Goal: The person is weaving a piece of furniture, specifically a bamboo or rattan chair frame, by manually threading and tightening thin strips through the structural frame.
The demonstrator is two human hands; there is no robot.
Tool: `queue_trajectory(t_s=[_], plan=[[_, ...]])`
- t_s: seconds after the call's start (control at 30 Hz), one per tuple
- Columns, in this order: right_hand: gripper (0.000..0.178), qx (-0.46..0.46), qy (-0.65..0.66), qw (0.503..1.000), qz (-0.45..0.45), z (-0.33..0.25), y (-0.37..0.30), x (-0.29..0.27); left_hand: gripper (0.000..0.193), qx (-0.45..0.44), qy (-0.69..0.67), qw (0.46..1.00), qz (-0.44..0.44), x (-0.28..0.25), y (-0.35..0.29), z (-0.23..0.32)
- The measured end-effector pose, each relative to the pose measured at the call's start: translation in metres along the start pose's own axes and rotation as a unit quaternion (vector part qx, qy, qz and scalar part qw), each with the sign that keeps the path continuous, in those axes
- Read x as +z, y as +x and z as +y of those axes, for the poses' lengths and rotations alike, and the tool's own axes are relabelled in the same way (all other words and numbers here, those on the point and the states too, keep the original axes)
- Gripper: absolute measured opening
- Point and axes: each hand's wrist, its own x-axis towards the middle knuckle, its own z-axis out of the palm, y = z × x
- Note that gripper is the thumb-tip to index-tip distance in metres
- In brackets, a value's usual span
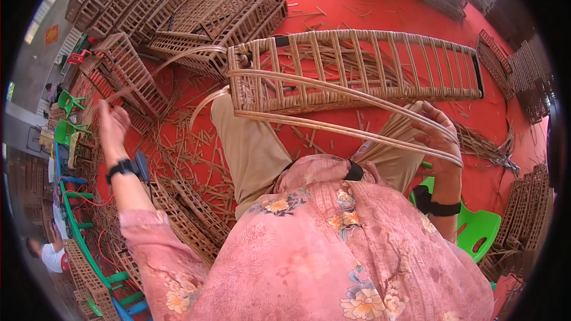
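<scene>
A long woven rattan frame [360, 95] with many crossbars lies across my knees, slanting a little toward the far right. Flat rattan strips [333, 86] run from its left end in a long loop to my right hand [437, 131], whose fingers are curled round them. Out to the left, my left hand [114, 125] is raised with bent fingers, slightly smeared by motion. It pinches the far part of a rattan strip [184, 54] that arcs away from the frame's left end. A shorter loose strip [205, 104] bends down beside my left knee.
Stacked rattan frames [220, 12] stand at the far left, with another frame [134, 77] nearer. Cut scraps [184, 148] litter the red floor [357, 6]. A bundle of strips [485, 145] lies right. A green stool [479, 229] is beside me; another person [50, 255] is at far left.
</scene>
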Motion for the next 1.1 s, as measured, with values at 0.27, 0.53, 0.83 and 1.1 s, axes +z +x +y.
queue_trajectory(t_s=[0.27, 0.53, 0.83, 1.1], plan=[[0.124, -0.062, -0.128, 0.958, -0.248, -0.034, -0.030, 0.033, 0.030, 0.214, 0.178, 0.959, -0.057, 0.185, -0.134, 0.011], [0.110, -0.209, 0.188, 0.896, -0.343, -0.060, -0.037, 0.059, 0.037, 0.380, 0.226, 0.822, -0.360, 0.318, -0.155, 0.035], [0.054, -0.175, 0.286, 0.896, -0.291, -0.082, -0.006, 0.021, 0.030, 0.136, 0.275, 0.754, -0.581, 0.420, -0.175, 0.040], [0.054, -0.195, 0.365, 0.861, -0.296, -0.120, 0.014, -0.035, 0.029, -0.012, 0.241, 0.728, -0.642, 0.467, -0.223, 0.057]])
